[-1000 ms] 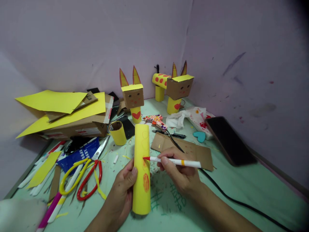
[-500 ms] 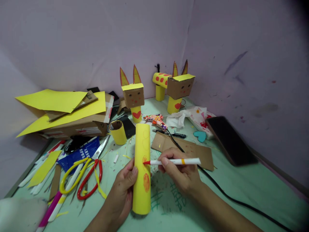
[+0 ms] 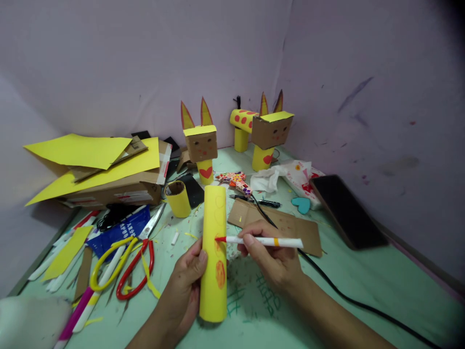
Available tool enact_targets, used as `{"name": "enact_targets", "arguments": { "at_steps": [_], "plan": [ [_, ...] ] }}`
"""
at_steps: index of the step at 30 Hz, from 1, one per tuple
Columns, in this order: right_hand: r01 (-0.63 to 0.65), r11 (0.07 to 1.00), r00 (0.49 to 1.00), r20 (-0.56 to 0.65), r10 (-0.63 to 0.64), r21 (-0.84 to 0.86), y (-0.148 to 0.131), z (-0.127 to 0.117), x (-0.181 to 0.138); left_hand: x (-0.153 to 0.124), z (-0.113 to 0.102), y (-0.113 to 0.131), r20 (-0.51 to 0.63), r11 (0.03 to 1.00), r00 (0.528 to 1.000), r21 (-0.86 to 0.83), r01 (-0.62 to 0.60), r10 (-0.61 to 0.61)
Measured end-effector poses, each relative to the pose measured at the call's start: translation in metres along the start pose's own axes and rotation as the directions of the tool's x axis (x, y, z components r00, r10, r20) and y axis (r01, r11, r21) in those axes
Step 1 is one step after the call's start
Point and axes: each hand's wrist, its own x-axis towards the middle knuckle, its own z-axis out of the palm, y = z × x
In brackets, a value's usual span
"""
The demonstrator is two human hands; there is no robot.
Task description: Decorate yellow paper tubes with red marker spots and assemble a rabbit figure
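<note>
My left hand (image 3: 187, 281) grips a yellow paper-covered tube (image 3: 213, 286) from its left side, thumb on the front. Red-orange spots and faint oval outlines run along the tube's face. In my right hand (image 3: 271, 257) is a white marker (image 3: 267, 241) with an orange band, held nearly level. Its red tip touches the tube near the middle spot. Beyond the tube stands a cardboard animal head (image 3: 201, 147) with yellow ears on a yellow neck bearing a red heart. A short yellow roll (image 3: 177, 199) stands left of the tube.
Scissors (image 3: 141, 252) with red and yellow handles, markers and paper scraps lie at left, below a cardboard box (image 3: 119, 193) topped with yellow sheets. A patterned glue gun (image 3: 234, 180) trails a black cable rightward. A phone (image 3: 347, 211) and a finished spotted animal (image 3: 272, 131) are at right.
The marker tip has shifted slightly up and left on the tube, with my right hand moving a little. My left hand and the tube stay nearly still.
</note>
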Motion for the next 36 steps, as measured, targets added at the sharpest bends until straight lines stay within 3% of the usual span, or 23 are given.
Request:
{"name": "enact_targets", "arguments": {
  "at_steps": [10, 20, 25, 32, 36],
  "plan": [
    [-0.042, 0.999, 0.998, -0.047, 0.041, -0.017, 0.001, 0.0, 0.001, 0.0, 0.002, 0.001, -0.007, 1.0, 1.0, -0.007, -0.005, 0.005],
    [-0.046, 0.997, 0.999, -0.012, 0.045, -0.06, 0.004, -0.002, 0.001, 0.001, -0.001, 0.0, -0.029, 0.999, 1.0, -0.036, 0.007, -0.008],
    [-0.118, 0.991, 0.986, -0.128, 0.109, -0.064, -0.001, 0.001, -0.001, 0.001, 0.001, -0.001, 0.015, 0.999, 1.0, -0.041, -0.025, 0.026],
    [-0.187, 0.982, 0.967, -0.177, 0.182, -0.01, 0.0, 0.001, -0.003, 0.002, 0.0, -0.001, 0.049, 0.995, 0.998, -0.091, -0.037, 0.042],
    [-0.17, 0.975, 0.972, -0.138, 0.19, 0.145, 0.008, -0.001, 0.001, 0.004, -0.001, -0.003, 0.039, 0.989, 0.999, -0.147, -0.009, 0.015]
  ]
}}
